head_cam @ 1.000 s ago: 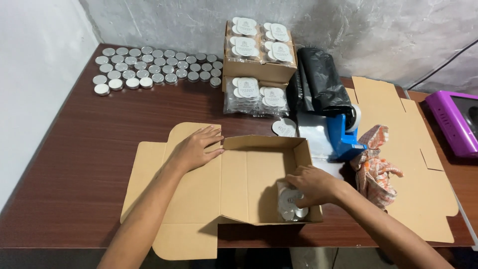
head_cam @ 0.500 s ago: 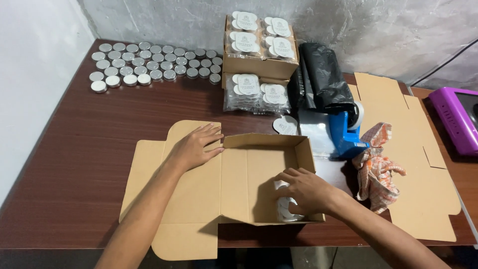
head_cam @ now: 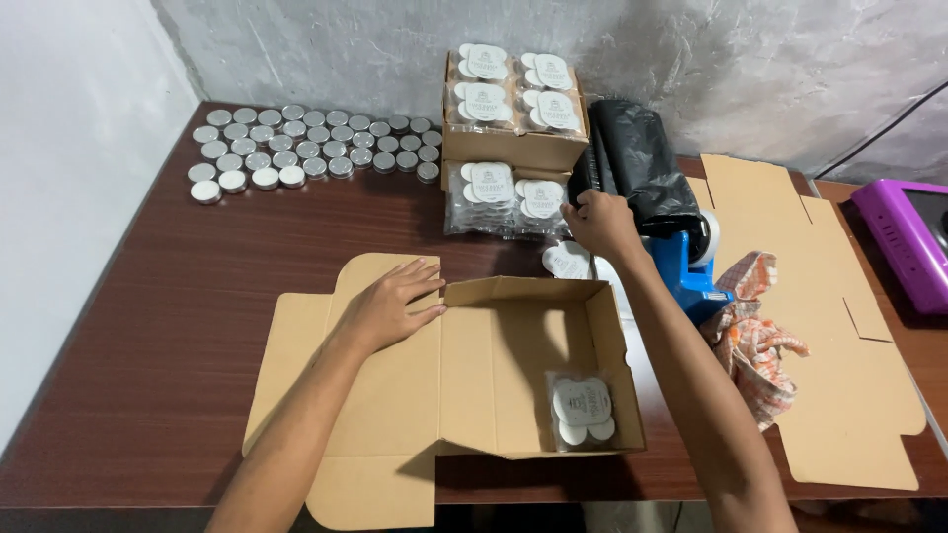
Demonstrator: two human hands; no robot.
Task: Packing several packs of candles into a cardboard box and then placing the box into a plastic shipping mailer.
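**Reaching for the next clear pack while the box is held steady**

Head view: I see my left hand [head_cam: 388, 304] lying flat, fingers spread, on the back flap of the open brown cardboard mailer box [head_cam: 513, 365], pinning it to the dark wooden counter [head_cam: 148, 326]. It grips nothing. My right hand [head_cam: 600, 222] is stretched out over the far side, fingers curled at the edge of the loose stack of clear plastic packs with white scalloped labels [head_cam: 506, 194]; I cannot tell whether it has closed on a pack or only touches one. One such pack [head_cam: 583, 410] already lies in the near right corner of the box, flat, label up.

To do this well, I judge I should pinch a single pack by its edge so the ones under it stay put, keep the left palm pressing so the box walls stay upright, and lay the pack flat beside the one inside.

Close by the right hand are a black plastic bag [head_cam: 632, 163] and a blue tape dispenser [head_cam: 691, 266], both easy to snag. Small silver round tins [head_cam: 311, 148] stand in rows well apart at the far left.
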